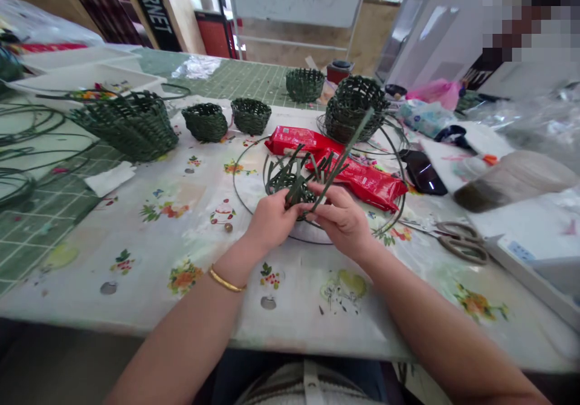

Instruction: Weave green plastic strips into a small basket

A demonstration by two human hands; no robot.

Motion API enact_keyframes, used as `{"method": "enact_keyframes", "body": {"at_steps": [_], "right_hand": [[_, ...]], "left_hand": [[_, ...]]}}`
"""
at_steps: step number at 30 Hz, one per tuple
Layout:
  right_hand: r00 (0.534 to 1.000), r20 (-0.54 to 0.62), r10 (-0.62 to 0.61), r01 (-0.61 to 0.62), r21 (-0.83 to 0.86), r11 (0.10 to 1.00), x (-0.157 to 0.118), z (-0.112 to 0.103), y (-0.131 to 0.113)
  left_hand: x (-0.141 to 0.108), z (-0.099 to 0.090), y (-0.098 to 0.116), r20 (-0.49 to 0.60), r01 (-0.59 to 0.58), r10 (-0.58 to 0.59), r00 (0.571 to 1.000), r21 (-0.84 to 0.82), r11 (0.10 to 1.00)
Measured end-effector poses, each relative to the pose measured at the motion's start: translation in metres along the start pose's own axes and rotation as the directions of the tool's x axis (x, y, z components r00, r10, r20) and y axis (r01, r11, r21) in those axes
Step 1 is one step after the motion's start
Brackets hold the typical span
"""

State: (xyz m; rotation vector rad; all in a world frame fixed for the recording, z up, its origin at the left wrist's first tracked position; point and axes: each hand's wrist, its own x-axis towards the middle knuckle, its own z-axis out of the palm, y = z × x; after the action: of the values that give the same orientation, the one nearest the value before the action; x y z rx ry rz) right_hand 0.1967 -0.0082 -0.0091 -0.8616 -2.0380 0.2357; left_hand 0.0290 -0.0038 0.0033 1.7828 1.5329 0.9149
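The left hand [274, 219] holds a round woven basket [284, 182], the right hand [342, 219] pinches one long flat strip [350, 146]; at the basket's three o'clock lies a glossy red packet [374, 186].

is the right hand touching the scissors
Apart: the head view shows patterned tablecloth between the right hand and the scissors.

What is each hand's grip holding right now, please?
Left hand: closed, holding the partly woven basket.
Right hand: closed, pinching a long green strip.
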Motion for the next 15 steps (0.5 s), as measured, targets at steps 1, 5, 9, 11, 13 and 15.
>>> {"method": "enact_keyframes", "body": {"at_steps": [1, 5, 9, 11, 13, 15], "right_hand": [[0.999, 0.009, 0.035, -0.036, 0.047, 0.998, 0.000, -0.001, -0.001], [0.918, -0.082, 0.389, -0.368, 0.196, 0.909, 0.002, -0.004, -0.009], [0.707, -0.104, 0.699, -0.592, 0.453, 0.666, 0.008, -0.011, -0.012], [0.658, -0.038, 0.752, -0.595, 0.586, 0.550, 0.011, -0.014, -0.010], [0.621, 0.037, 0.783, -0.588, 0.683, 0.434, 0.013, -0.016, -0.009], [0.596, 0.081, 0.799, -0.581, 0.731, 0.358, 0.014, -0.017, -0.009]], "left_hand": [[0.000, 0.000, 0.000, 0.007, -0.024, 0.024, 1.000, 0.018, 1.000], [-0.004, 0.003, 0.001, 0.038, -0.077, 0.075, 0.996, 0.055, 0.995], [-0.005, 0.007, 0.000, -0.002, -0.066, 0.066, 0.998, 0.076, 0.995], [-0.004, 0.007, -0.003, -0.069, -0.062, 0.069, 0.995, 0.099, 0.993], [-0.002, 0.004, -0.005, -0.152, -0.062, 0.078, 0.985, 0.112, 0.992], [-0.001, 0.001, -0.007, -0.229, -0.045, 0.064, 0.971, 0.089, 0.995]]}}
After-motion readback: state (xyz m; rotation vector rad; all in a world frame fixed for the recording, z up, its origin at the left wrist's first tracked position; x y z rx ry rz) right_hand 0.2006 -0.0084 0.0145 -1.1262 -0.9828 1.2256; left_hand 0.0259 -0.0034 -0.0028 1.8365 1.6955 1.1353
